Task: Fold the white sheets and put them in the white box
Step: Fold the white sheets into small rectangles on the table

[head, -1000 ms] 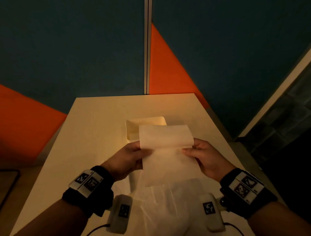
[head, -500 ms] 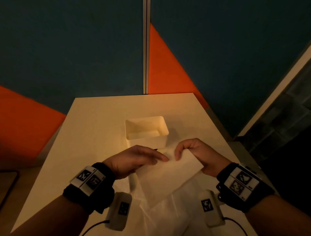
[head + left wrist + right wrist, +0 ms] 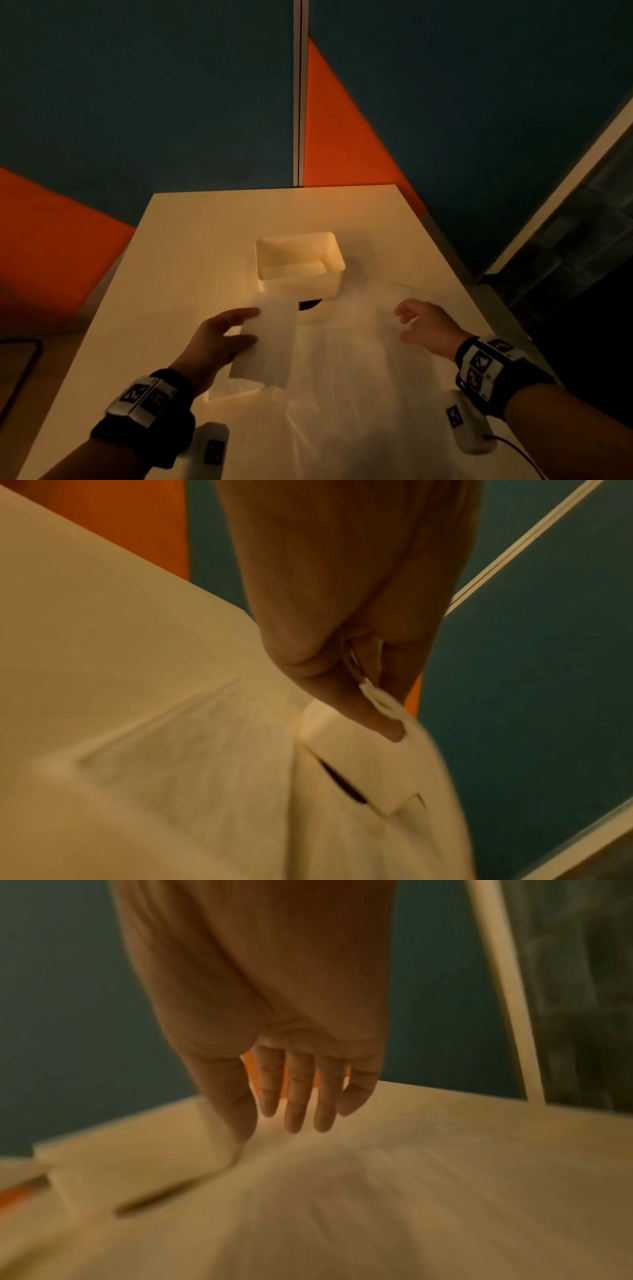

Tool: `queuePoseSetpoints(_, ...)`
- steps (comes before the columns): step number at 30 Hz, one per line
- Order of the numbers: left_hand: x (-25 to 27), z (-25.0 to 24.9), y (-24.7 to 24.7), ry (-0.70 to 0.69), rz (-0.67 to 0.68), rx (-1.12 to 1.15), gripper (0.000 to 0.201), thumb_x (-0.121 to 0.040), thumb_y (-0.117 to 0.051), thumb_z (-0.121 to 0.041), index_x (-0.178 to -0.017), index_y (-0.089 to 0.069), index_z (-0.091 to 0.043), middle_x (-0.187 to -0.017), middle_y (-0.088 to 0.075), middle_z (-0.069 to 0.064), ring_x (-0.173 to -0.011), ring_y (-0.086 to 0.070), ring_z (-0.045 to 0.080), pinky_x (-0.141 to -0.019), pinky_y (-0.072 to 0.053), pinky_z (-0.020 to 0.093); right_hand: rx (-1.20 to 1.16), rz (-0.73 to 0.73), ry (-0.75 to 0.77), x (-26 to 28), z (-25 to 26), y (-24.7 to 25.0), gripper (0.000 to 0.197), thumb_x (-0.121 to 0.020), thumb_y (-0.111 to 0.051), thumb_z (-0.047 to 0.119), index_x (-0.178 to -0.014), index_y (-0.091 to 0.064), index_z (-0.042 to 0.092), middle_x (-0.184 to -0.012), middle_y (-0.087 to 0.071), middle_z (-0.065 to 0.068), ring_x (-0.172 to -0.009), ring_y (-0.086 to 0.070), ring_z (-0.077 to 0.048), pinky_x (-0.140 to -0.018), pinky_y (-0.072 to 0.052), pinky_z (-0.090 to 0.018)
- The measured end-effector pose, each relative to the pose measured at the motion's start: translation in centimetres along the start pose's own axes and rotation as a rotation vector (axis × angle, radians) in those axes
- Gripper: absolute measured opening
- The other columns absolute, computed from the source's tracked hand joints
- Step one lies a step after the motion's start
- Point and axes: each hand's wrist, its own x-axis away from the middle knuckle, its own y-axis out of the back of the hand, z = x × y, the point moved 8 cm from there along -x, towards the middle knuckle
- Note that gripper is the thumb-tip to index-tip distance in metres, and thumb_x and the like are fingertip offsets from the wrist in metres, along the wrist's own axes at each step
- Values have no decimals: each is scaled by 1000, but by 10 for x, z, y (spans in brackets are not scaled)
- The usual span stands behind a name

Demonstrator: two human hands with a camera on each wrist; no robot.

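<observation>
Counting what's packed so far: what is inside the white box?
In the white box, pale folded sheets seem to lie on the floor. Its near wall hides the front of the floor, and dim light prevents a count.

Folded sheet [image 3: 265, 339] hides left hand's [image 3: 219, 337] fingertips.

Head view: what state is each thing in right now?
folded sheet: folded, pinched in the left hand, not in the box.
white box: open-topped, on the table.
unfolded sheets: spread flat.
right hand: fingers relaxed, holding nothing.
</observation>
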Motion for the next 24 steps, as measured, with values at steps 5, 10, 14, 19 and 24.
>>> queuePoseSetpoints(5,-4,33,29,40,-154,-284,38,-80,-65,6,-108,-63,-20,-120,-52,6,-96,-59,27,-91,-50,41,306,104,24,1,-8,-27,66,-76,-72,20,-134,-43,28,-139,-39,7,-127,-41,-20,-105,-38,-38)
queuePoseSetpoints(10,-6,43,44,17,-301,-486,37,-80,-66,4,-113,-66,-12,-109,-61,9,-89,-57,22,-89,-45,30,566,110,61,-1,-4,-39,84,-73,-72,40,-143,-27,32,-147,-27,9,-132,-34,-22,-106,-34,-43)
queuePoseSetpoints(14,-11,49,52,9,-357,-544,34,-79,-66,3,-109,-69,-12,-104,-67,12,-82,-64,26,-84,-51,34,614,77,61,-4,-3,-41,82,-72,-75,39,-141,-31,35,-144,-32,10,-131,-34,-22,-104,-31,-43)
queuePoseSetpoints(19,-15,45,60,-44,-425,-563,37,-79,-64,3,-112,-68,-13,-108,-66,11,-84,-59,23,-87,-46,32,623,65,64,-7,0,-44,71,-69,-76,36,-130,-40,35,-134,-40,10,-125,-38,-21,-100,-31,-42)
queuePoseSetpoints(24,-20,47,63,-64,-437,-616,37,-79,-63,2,-113,-68,-14,-111,-67,10,-91,-64,27,-90,-47,33,654,74,59,-6,4,-43,49,-73,-72,37,-116,-49,32,-124,-45,6,-121,-39,-21,-96,-29,-41)
